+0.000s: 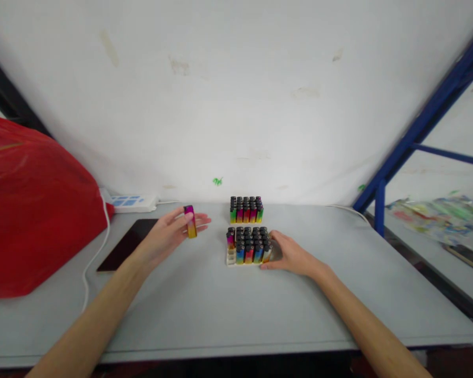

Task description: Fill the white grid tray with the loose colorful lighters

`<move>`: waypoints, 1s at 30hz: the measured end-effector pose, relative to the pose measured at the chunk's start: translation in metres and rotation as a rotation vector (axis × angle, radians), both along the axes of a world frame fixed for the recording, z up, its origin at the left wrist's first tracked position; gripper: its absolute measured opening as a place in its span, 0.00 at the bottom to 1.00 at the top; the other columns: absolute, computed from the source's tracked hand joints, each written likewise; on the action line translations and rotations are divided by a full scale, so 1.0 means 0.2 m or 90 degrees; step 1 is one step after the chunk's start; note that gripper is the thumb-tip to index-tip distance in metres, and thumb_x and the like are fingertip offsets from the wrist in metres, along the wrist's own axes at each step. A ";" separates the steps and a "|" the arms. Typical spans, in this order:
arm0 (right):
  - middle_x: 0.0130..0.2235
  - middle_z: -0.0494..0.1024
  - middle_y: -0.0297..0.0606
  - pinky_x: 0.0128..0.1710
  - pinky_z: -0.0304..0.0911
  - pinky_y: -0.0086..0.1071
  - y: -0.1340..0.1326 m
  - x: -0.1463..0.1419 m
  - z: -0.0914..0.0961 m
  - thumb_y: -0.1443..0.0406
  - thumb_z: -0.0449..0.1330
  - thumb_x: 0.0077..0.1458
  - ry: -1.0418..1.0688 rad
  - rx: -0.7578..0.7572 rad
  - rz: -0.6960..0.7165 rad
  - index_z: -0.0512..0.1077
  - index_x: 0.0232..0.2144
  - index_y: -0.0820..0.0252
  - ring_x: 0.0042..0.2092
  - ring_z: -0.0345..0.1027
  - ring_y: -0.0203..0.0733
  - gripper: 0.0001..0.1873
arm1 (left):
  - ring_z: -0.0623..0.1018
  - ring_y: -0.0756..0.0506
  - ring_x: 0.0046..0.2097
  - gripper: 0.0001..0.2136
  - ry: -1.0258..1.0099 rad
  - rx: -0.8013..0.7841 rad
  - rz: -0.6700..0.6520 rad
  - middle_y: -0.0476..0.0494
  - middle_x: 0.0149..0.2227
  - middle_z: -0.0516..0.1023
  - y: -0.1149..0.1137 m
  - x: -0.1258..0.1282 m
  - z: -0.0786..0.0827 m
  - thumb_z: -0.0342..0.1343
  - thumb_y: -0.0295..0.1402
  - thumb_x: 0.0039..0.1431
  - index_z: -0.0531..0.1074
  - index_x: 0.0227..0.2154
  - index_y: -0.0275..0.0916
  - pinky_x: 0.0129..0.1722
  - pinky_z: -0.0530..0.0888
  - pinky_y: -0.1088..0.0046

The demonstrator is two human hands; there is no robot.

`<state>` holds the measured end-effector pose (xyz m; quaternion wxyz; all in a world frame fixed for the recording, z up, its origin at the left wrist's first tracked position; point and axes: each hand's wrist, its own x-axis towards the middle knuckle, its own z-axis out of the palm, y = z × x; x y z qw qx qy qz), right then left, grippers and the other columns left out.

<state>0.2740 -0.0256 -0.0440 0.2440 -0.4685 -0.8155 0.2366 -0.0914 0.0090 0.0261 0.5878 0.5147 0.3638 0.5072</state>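
Note:
Between the thumb and fingers of my left hand [169, 229] is a purple-to-yellow lighter [191, 223], held upright above the table. To its right stands a pale tray [231, 258] filled with several upright colourful lighters [249, 254] with black tops. Bare slots show at the tray's front left corner, with a purple lighter [230, 240] standing just behind them. My right hand [286, 253] grips the right side of this tray, thumb at the front and fingers behind. Part of that grip is hidden by the lighters.
Behind the tray stands a second block of lighters [246, 212]. To the left lie a dark flat tablet-like object [128, 244], a white power strip [132, 203] with a cable, and a large red bag [35, 210]. A white wall backs the grey table [205, 315]; a blue metal frame [394, 157] rises at right.

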 end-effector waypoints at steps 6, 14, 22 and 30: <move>0.46 0.76 0.42 0.51 0.67 0.44 0.00 0.00 0.00 0.45 0.77 0.48 -0.001 -0.003 -0.002 0.68 0.44 0.56 0.47 0.70 0.52 0.33 | 0.68 0.52 0.21 0.12 -0.103 -0.098 -0.134 0.53 0.26 0.74 0.00 0.25 -0.01 0.67 0.41 0.63 0.71 0.37 0.41 0.21 0.70 0.77; 0.46 0.76 0.41 0.51 0.68 0.44 -0.01 0.00 0.02 0.45 0.77 0.50 0.001 -0.010 -0.005 0.67 0.43 0.56 0.47 0.70 0.52 0.32 | 0.60 0.51 0.22 0.20 -0.092 -0.193 -0.173 0.54 0.21 0.58 -0.05 0.24 -0.13 0.55 0.48 0.67 0.68 0.25 0.39 0.22 0.65 0.77; 0.46 0.76 0.41 0.50 0.68 0.45 -0.02 0.00 0.03 0.45 0.76 0.50 -0.012 -0.023 -0.019 0.68 0.45 0.56 0.47 0.71 0.52 0.33 | 0.57 0.50 0.23 0.18 -0.073 -0.168 -0.170 0.54 0.21 0.56 -0.06 0.27 -0.15 0.51 0.45 0.65 0.65 0.23 0.40 0.23 0.62 0.77; 0.45 0.77 0.41 0.49 0.69 0.45 -0.03 0.00 0.04 0.44 0.76 0.50 -0.017 -0.024 -0.025 0.69 0.44 0.56 0.45 0.71 0.52 0.32 | 0.55 0.51 0.23 0.15 -0.059 -0.164 -0.136 0.55 0.22 0.53 -0.08 0.27 -0.15 0.51 0.41 0.64 0.63 0.23 0.41 0.22 0.60 0.78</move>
